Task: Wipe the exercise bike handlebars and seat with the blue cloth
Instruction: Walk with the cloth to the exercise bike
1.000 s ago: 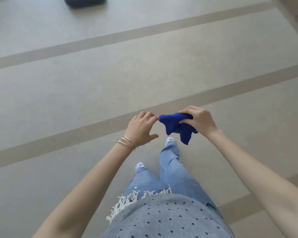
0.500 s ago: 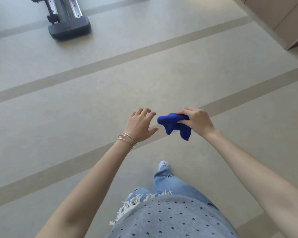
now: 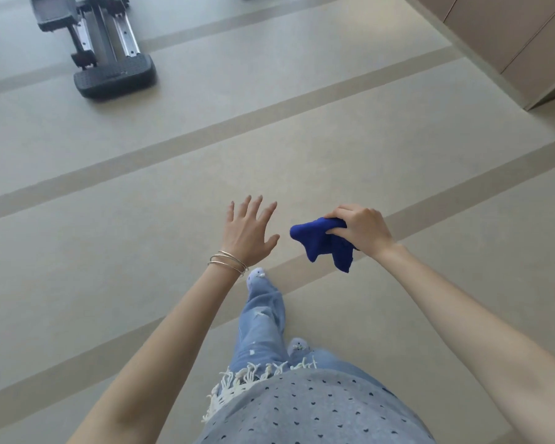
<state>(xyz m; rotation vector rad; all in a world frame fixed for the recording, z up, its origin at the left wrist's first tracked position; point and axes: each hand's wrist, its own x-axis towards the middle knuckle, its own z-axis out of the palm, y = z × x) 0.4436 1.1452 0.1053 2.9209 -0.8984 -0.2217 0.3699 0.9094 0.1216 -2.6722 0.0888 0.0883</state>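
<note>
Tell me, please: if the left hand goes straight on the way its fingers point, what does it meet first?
Probably nothing soon. The open left hand points ahead over bare floor; the machine's base lies off to the left. Depth is unclear.

Bunched blue cloth [image 3: 322, 243], held aloft.

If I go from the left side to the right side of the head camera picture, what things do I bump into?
Exercise machine base → bracelets → left hand → blue cloth → right hand → wooden cabinet.

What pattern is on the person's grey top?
Small dark hearts scattered over the grey top, with a white fringe; head view.
</note>
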